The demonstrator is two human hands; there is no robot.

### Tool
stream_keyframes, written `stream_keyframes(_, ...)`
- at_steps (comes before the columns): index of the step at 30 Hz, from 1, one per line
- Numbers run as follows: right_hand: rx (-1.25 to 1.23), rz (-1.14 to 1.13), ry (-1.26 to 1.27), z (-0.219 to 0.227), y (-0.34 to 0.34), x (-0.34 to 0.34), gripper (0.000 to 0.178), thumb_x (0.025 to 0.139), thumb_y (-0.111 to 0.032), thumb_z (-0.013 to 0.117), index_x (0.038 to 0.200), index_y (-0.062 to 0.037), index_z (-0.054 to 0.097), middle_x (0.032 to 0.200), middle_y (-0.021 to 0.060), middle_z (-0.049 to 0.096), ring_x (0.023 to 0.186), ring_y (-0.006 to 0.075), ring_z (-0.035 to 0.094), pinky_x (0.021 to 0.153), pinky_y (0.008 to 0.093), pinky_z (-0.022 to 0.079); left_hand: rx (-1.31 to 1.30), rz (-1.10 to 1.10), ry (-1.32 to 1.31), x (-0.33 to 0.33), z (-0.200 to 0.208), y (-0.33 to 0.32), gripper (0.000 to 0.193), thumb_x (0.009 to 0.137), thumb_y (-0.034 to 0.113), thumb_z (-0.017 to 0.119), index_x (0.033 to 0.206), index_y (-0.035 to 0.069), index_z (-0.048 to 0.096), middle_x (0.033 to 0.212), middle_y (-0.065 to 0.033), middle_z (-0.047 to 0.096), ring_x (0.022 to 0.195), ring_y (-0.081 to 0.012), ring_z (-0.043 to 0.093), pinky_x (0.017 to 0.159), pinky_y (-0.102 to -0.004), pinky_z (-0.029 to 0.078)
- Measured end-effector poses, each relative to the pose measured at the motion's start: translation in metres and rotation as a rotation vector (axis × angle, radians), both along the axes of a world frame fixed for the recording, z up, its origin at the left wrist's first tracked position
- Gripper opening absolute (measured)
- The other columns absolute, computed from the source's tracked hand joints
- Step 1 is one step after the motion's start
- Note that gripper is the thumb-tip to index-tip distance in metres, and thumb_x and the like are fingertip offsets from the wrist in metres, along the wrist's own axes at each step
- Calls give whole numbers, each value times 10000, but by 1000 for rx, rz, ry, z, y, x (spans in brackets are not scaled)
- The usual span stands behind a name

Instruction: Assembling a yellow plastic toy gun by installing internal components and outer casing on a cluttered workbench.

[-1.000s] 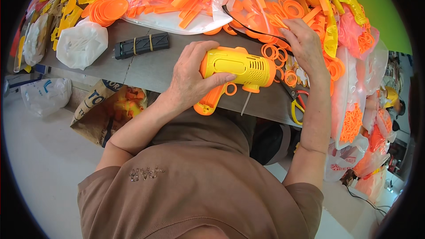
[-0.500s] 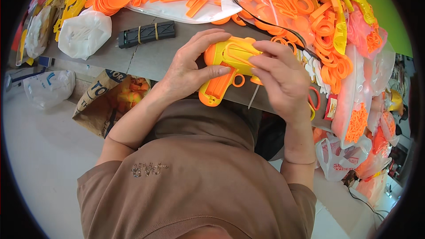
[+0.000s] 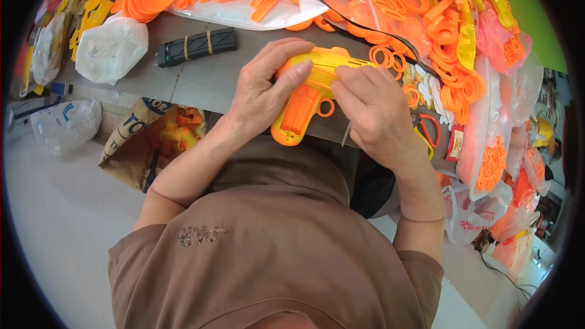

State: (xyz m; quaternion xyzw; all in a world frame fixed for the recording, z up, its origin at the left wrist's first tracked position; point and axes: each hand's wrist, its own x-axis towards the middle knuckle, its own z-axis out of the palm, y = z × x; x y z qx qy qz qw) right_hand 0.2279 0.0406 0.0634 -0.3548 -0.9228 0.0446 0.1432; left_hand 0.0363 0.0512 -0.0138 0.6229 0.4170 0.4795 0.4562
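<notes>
A yellow and orange toy gun point(image 3: 297, 109) is held above the near edge of the table, its orange grip toward me and a ring-shaped trigger beside it. My left hand point(image 3: 263, 82) is closed round its rear end, thumb lying on the yellow body. My right hand point(image 3: 373, 106) is closed, fingertips pinched against the yellow body's right part. What sits under those fingertips is hidden. A thin grey rod point(image 3: 345, 135) shows below the right hand; its other end is covered.
Orange rings point(image 3: 390, 61) and scissors point(image 3: 428, 131) lie to the right. A dark block with rubber bands point(image 3: 198, 47) and a white plastic bag point(image 3: 113, 50) stand left. Orange and yellow parts point(image 3: 448, 27) are heaped along the far side. A paper bag point(image 3: 131, 152) stands below, left.
My left thumb has moved up from the orange grip area onto the yellow body. My right fingers have drawn together into a pinch on the toy gun, and the hand sits slightly lower.
</notes>
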Motion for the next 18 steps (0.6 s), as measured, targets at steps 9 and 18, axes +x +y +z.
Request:
stream_keyframes(9, -34, 57, 115, -8, 10, 7, 255, 636, 35, 600, 891, 30, 596, 985, 132, 599, 843, 292, 576, 713, 380, 457, -1, -12, -102, 0, -3, -3, 288, 928, 161, 566, 1144, -27, 586, 1131, -127, 567, 982, -159, 554, 852, -258, 444)
stream_keyframes(18, -24, 31, 245, -14, 11, 8, 229, 653, 57, 624, 879, 26, 601, 960, 129, 602, 810, 284, 574, 696, 360, 473, 52, -8, -48, 0, -6, -2, 297, 939, 201, 550, 1141, -14, 585, 1132, -148, 566, 979, -185, 570, 849, -270, 451)
